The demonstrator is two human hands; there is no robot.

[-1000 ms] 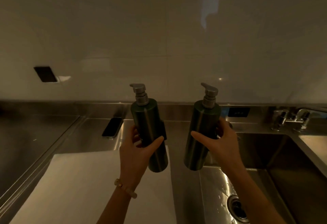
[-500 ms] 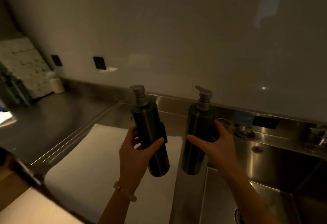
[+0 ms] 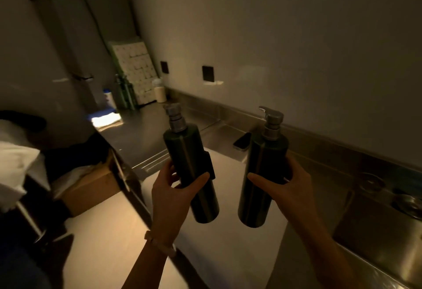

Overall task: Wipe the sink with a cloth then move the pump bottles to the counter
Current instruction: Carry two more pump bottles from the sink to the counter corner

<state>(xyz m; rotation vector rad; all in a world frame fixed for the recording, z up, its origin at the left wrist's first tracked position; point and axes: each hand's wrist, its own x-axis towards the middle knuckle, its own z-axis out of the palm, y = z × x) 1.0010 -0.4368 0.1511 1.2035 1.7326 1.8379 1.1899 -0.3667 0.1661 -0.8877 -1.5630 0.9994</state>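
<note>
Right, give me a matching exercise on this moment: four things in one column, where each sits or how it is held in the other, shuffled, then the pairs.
Things:
1. bottle with the dark bracket
2. bottle with the sideways spout
3. phone
4. white board

Places or states:
A. lying flat on the steel counter near the back wall
B. gripped in the right hand
C. spread flat beneath both bottles
D. gripped in the left hand

Pairs: 1-D, 2-B, 3-A, 4-C
</note>
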